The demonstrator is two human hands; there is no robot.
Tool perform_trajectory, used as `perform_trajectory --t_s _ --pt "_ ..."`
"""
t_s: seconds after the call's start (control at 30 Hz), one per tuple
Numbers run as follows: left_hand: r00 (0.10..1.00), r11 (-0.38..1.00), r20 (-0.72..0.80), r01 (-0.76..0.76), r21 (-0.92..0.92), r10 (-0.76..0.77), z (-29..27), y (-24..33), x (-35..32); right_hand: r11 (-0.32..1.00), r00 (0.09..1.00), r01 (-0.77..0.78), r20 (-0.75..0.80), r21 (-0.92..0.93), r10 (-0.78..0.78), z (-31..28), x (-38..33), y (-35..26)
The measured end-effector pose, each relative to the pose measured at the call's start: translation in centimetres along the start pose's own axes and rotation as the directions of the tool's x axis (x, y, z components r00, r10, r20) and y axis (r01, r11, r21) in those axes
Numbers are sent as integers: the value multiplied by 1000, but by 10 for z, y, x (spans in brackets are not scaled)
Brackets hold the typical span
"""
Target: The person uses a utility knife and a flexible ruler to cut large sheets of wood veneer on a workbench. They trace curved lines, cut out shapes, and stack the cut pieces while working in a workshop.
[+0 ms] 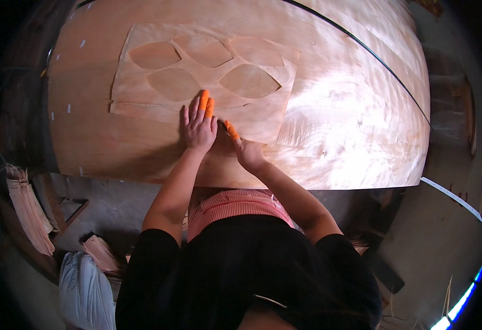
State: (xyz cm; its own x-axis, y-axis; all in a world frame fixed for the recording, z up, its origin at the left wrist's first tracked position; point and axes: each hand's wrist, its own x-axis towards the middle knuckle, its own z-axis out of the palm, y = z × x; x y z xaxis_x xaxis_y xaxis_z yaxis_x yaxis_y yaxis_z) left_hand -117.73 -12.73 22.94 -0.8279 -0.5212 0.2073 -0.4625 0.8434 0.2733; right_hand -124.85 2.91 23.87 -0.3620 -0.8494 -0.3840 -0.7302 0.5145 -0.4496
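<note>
A thin, pale wood veneer sheet (263,118) with several leaf-shaped openings lies on a wide wood veneer panel (114,151). Along its near part runs a ragged line, like a split or an edge. My left hand (199,129) rests flat on the near part of the sheet, fingers stretched forward, with orange covers on two fingertips. Just to its right, my right hand (246,151) is closed, with orange covers on its fingers too. A small dark tip shows by its fingertips; what it belongs to is hidden.
A dark strap or cord (362,44) crosses the panel at the far right. Small white pieces of tape (69,109) dot its left side. At the lower left stand bundled veneer strips (27,209) and a pale grey-blue bag (87,291). A white measuring strip (452,196) hangs at the right.
</note>
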Motion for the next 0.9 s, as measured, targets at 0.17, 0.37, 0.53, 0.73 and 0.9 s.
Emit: perform_trajectory --t_s 0.17,0.37,0.53,0.73,0.9 --pt "1000 1000 -16 12 -10 -12 -2 3 2 1000 997 -18 75 -4 18 -20 -27 26" --pt "999 1000 31 15 16 -15 -12 6 8 935 906 223 412 -277 -94 -86 -21 69" --pt "1000 1000 28 5 12 -5 -8 7 11 812 839 462 473 -358 -269 -109 -19 150" --pt "998 1000 55 15 24 -16 -7 5 10 716 746 573 615 -398 -255 -163 -6 168" --pt "992 999 122 42 8 -42 -17 5 12 731 748 589 575 -345 -332 -162 14 123"
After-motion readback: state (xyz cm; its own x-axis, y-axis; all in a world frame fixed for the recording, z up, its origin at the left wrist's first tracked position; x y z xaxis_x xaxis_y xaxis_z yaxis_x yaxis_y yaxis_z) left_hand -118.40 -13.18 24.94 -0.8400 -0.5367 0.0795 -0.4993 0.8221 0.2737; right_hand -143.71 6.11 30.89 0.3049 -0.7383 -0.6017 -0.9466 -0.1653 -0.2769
